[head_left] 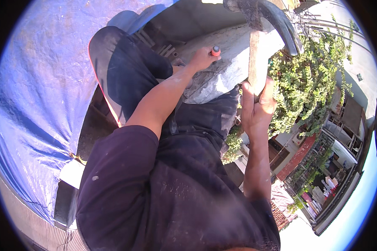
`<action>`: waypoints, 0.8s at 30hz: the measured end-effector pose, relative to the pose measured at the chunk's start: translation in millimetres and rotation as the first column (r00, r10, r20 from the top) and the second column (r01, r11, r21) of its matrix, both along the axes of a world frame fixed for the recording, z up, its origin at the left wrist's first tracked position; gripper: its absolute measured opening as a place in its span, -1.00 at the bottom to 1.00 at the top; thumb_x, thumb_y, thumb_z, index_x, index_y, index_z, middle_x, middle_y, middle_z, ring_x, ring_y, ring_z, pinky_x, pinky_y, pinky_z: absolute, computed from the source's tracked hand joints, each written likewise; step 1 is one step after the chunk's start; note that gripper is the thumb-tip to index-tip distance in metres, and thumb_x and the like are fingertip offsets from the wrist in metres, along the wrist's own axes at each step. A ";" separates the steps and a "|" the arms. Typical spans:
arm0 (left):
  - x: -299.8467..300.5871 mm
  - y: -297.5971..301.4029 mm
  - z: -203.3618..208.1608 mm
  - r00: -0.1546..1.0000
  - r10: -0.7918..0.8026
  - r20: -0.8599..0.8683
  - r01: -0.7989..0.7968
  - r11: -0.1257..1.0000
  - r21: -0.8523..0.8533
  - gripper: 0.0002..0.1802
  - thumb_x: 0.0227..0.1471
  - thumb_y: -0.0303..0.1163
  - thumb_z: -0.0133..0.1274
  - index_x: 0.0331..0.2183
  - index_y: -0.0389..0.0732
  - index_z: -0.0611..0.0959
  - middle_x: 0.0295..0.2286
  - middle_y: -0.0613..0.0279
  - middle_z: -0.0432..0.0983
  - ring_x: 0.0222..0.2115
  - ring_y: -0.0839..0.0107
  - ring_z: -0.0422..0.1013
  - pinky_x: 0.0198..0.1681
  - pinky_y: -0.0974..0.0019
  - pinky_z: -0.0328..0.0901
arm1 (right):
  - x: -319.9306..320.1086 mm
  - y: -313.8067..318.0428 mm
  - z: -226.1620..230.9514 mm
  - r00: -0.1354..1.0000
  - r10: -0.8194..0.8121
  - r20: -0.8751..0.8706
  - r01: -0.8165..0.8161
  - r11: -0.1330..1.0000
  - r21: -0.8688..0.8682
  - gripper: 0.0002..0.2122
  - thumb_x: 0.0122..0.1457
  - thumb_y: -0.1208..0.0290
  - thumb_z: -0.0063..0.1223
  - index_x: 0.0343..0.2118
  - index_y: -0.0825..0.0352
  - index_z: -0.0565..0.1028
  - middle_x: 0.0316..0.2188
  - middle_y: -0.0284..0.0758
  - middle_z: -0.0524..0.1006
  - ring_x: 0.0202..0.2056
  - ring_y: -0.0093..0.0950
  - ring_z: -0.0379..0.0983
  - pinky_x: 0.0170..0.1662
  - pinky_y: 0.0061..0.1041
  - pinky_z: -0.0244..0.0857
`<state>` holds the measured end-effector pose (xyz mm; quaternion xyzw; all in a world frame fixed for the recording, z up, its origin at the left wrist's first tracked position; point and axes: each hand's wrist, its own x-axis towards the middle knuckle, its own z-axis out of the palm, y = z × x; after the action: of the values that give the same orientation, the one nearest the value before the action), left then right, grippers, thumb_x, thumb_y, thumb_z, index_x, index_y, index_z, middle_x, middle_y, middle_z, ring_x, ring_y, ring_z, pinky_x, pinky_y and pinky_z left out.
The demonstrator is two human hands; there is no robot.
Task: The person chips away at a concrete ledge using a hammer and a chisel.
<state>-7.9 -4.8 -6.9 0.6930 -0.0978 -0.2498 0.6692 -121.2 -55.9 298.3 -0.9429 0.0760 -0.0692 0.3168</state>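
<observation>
Right hand (257, 104) is clenched low on the pale wooden handle of a claw hammer with a dark steel head (272, 19), raised high: top-heavy, rigid, best held near the handle's end. Left hand (202, 58) pinches a small orange-capped chisel-like tool (215, 50) against the grey concrete ledge (234, 50).

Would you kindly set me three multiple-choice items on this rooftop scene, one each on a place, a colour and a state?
1. Where is the hammer?
A. raised in the right hand
B. lying on the tarpaulin
C. tucked under the knee

2. What colour is the tarpaulin?
A. green
B. blue
C. yellow

3. How is the left hand?
A. open and empty
B. flat on the slab
C. closed around a small orange-capped tool

Answers: 1 A, the fingers wrap the wooden handle; 2 B, it shows blue at left; 3 C, the orange tip pokes out above the fist.
</observation>
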 end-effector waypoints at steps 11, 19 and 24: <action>-0.5 4.2 -4.3 0.998 -0.051 0.028 0.049 0.997 0.067 -0.57 0.04 -0.20 0.31 -0.09 -0.22 0.70 -0.27 0.12 0.69 -0.23 0.34 0.59 -0.10 0.27 0.39 | -16.7 -33.5 -36.0 0.873 -0.113 -0.475 -0.031 0.958 -0.284 -0.74 0.34 0.29 0.04 -0.22 0.41 0.33 -0.58 0.09 0.53 -0.47 0.13 0.53 -0.41 0.00 0.35; 4.4 7.6 -8.7 0.999 0.006 -0.051 -0.006 1.000 0.000 -0.60 0.01 -0.23 0.33 -0.12 -0.22 0.71 -0.29 0.04 0.69 -0.23 0.32 0.58 -0.12 0.23 0.39 | 12.4 -17.0 -42.3 0.966 -0.078 -0.245 0.040 0.987 -0.158 -0.69 0.33 0.27 0.07 -0.09 0.44 0.36 -0.50 0.10 0.57 -0.41 0.09 0.57 -0.37 -0.05 0.40; -18.0 6.9 -51.1 0.962 -0.254 0.104 0.209 0.922 0.326 -0.63 0.01 -0.22 0.32 -0.17 -0.23 0.70 -0.30 -0.03 0.67 -0.25 0.07 0.59 -0.15 0.11 0.40 | 6.6 -51.3 -81.1 0.771 -0.005 -0.637 -0.276 0.899 -0.341 -0.71 0.32 0.24 0.06 -0.20 0.40 0.33 -0.57 0.10 0.53 -0.41 0.13 0.54 -0.35 0.05 0.37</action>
<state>-25.9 2.1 -58.0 0.7898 -0.1866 -0.2888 0.5080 -114.6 -107.2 217.2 -0.9601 0.0900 0.2555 0.0698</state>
